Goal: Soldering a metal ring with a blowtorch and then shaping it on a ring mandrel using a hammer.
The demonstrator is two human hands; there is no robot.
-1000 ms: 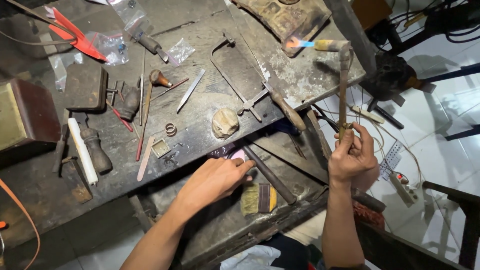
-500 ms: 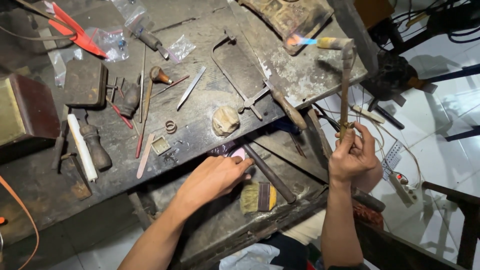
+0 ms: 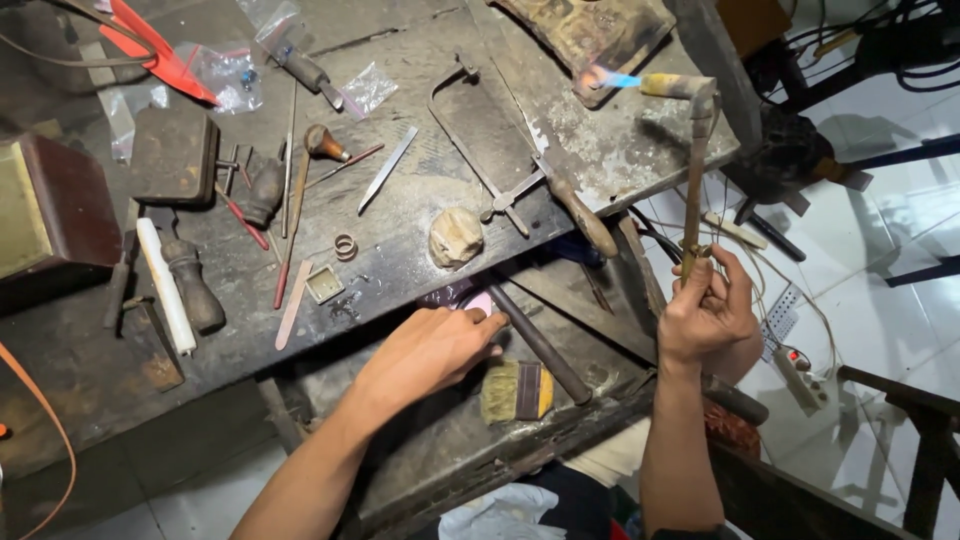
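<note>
Below the head camera, on a scarred, blackened workbench (image 3: 420, 200), a lit gas torch (image 3: 695, 150) stands upright in the person's right hand (image 3: 708, 315). The fingers are closed tight round the lower end of its thin brass stem, near the hose. Its bent nozzle points left, and a small blue and orange flame (image 3: 605, 76) plays toward a charred soldering block (image 3: 590, 30) at the far edge of the bench.

The left hand (image 3: 430, 350) reaches into the lower tray (image 3: 420, 450) under the bench top. Its fingertips pinch or press a small pink object (image 3: 480, 300) at the tray's back edge; I cannot tell whether it is truly gripped or only touched. Just beside that hand lie a dark-handled hammer (image 3: 545, 345) and a short brush (image 3: 515, 390).

The risks seem to come from split attention. With the left hand busy, the torch could drift, and the flame might lick past the block or swing down toward the left forearm. Thin plastic bags (image 3: 225, 70) lie well apart from the flame, yet would melt if it swept that way. White cables (image 3: 780, 290) hang close to the right wrist and could snag. A jeweller's saw frame (image 3: 490, 150) lies between hand and flame, easy to knock.
</note>
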